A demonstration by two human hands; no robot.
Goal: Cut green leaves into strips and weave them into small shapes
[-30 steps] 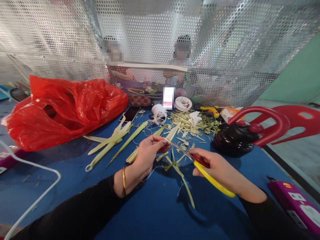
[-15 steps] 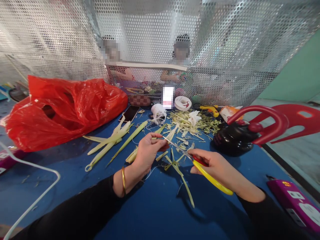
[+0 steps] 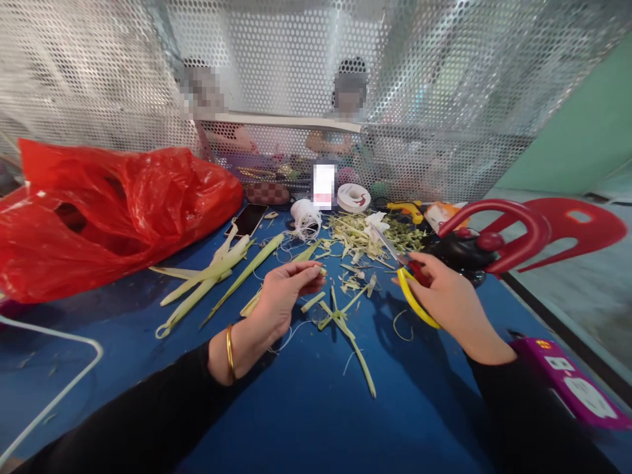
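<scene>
My left hand (image 3: 284, 293), a gold bangle on its wrist, is closed in a pinch. Only a short pale-green end of a leaf strip (image 3: 322, 270) shows past its fingertips. Scissors (image 3: 405, 286) with red and yellow handles are gripped in my right hand (image 3: 439, 289), their blades pointing up and left toward the scrap heap. A knotted figure of folded leaf strips (image 3: 340, 318) lies on the blue table (image 3: 296, 408) between and below my hands. Long pale-green leaves (image 3: 212, 273) lie to the left.
A red plastic bag (image 3: 128, 217) fills the far left. Behind are a phone (image 3: 251, 220), white thread (image 3: 307, 217), a ribbon roll (image 3: 353, 197) and cut leaf scraps (image 3: 353, 232). A black pot with red handle (image 3: 498, 230) and a purple power strip (image 3: 567, 382) stand right.
The scissors in my right hand have moved right and up, away from my left hand. Much less of the strip sticks out from my left fingertips. The view has shifted slightly.
</scene>
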